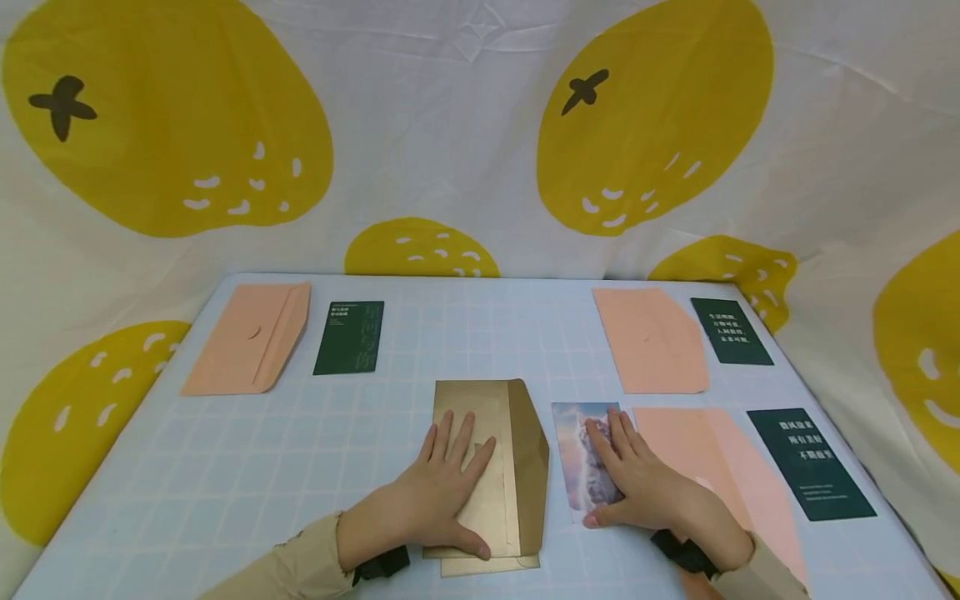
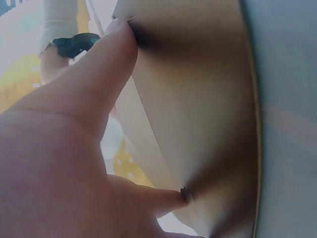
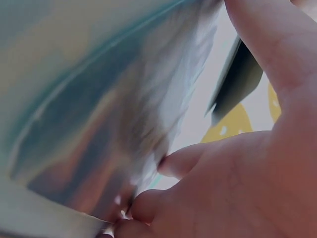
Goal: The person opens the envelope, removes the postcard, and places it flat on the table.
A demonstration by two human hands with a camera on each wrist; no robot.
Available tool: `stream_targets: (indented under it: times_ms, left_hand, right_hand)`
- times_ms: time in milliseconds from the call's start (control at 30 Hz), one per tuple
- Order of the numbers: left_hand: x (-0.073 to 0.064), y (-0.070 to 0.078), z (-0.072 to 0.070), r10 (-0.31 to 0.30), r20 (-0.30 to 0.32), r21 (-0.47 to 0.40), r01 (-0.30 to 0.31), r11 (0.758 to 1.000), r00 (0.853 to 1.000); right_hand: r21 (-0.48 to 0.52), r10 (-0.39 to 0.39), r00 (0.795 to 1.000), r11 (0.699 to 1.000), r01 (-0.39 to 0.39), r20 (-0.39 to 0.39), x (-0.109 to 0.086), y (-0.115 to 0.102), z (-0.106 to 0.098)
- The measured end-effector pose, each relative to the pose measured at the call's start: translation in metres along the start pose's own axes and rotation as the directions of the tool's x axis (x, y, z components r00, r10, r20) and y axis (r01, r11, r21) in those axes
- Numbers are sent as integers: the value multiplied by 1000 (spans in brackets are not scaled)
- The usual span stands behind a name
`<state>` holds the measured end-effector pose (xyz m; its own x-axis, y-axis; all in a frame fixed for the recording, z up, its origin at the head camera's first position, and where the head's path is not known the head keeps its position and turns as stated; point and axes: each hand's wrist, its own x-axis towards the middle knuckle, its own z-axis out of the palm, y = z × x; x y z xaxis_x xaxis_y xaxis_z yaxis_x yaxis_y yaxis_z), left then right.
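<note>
My left hand [image 1: 438,487] rests with spread fingers on a gold envelope [image 1: 474,397]. The envelope's flap [image 1: 529,475] lies unfolded toward the right. Beneath its near edge another gold envelope [image 1: 491,567] sticks out. To the right, my right hand [image 1: 643,483] touches a picture card [image 1: 573,458] in pink and blue with a fluffy grey-white figure, its fingers at the far right part and its thumb near the close edge. In the right wrist view, fingertips meet the glossy card [image 3: 94,158].
A peach envelope [image 1: 757,492] lies partly under my right forearm, beside a green card [image 1: 812,467]. Farther back are a peach envelope [image 1: 652,342] and a green card [image 1: 731,332]. At the far left lie a peach envelope [image 1: 243,342] and a green card [image 1: 348,337].
</note>
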<state>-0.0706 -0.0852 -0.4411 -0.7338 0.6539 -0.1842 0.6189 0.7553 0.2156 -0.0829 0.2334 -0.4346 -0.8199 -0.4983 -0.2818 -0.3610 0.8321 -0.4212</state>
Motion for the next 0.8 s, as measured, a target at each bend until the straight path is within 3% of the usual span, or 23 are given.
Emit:
stream_targets:
  times_ms: [467,600,800]
  left_hand:
    - [1,1,0,4,10,-3,-4,1000,1000]
    - [1,0,1,2,10,-7,-1,1000,1000]
    - [0,-2,1,1,10,-14,-1,1000,1000]
  right_hand:
    - [-160,-19,999,987,11,-48,-9,-9,-1]
    - [-202,-64,995,978,48,-74,-10,-12,-1]
    - [-207,-85,993,976,66,-84,-3,-12,-4]
